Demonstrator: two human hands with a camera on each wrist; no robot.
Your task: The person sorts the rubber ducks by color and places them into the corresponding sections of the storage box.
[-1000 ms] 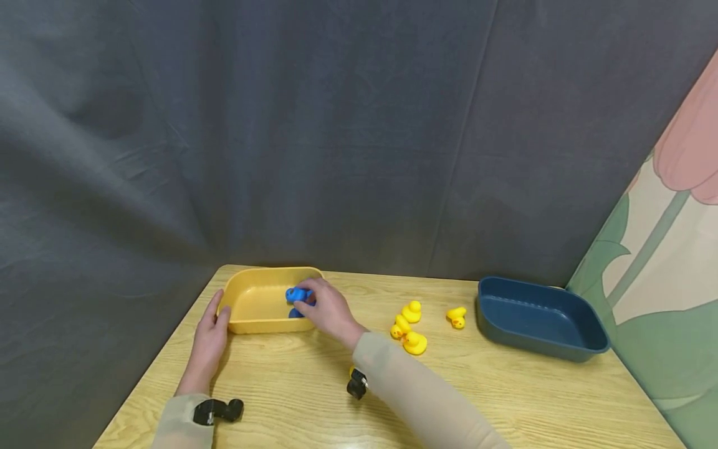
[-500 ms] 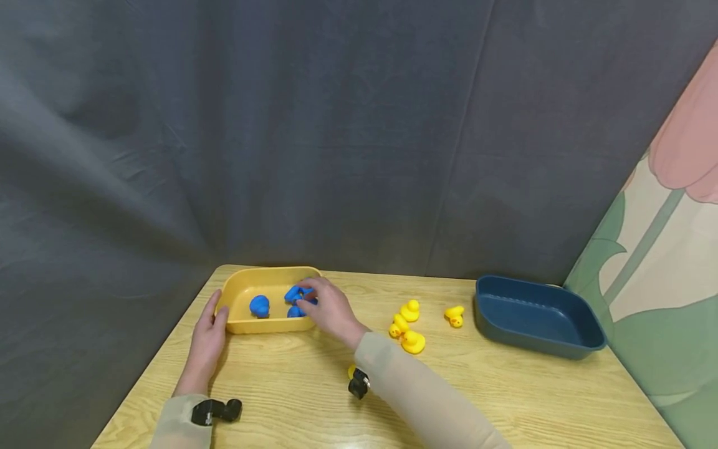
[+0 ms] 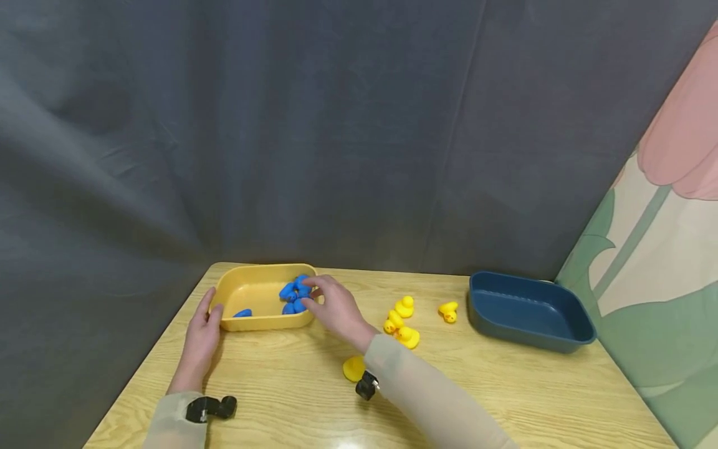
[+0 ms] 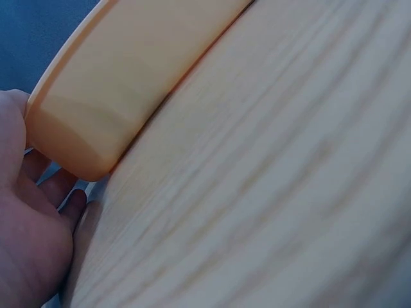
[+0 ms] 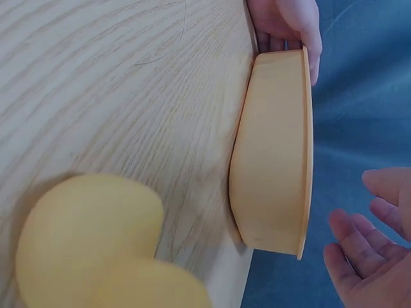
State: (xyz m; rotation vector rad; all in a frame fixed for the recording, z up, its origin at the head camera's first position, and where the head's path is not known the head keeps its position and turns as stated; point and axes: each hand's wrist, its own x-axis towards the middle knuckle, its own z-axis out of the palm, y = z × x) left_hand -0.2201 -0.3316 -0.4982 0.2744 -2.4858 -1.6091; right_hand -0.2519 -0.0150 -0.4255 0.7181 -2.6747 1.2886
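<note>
The left hand [image 3: 203,333] holds the left end of the yellow bin [image 3: 263,323], its thumb at the rim and its fingers against the outside of the wall; the right hand [image 3: 341,315] is over the bin's right end, thumb and fingers spread apart — whether the tips touch the toys there, I cannot tell. The bin sits on the wooden table [image 3: 291,386], near its far left corner; inside, a bunch of blue toys [image 3: 287,291] lies together at the right end, close by the right hand; a single blue toy [image 3: 243,313] lies near the left end, partly hidden by the near wall.

To the right of the right hand, three yellow ducks [image 3: 408,337] lie close together on the table; another yellow duck [image 3: 449,312] lies just beside the blue bin [image 3: 527,340], which stands on the right side; a yellow toy [image 3: 354,368] lies nearer the person, partly behind the right sleeve [image 3: 432,393] and its black wrist camera [image 3: 366,385]. The left sleeve [image 3: 175,421] carries a black camera [image 3: 197,410] too; a dark curtain [image 3: 336,137] hangs behind the table, with a flowered cloth [image 3: 650,249] on the right.
</note>
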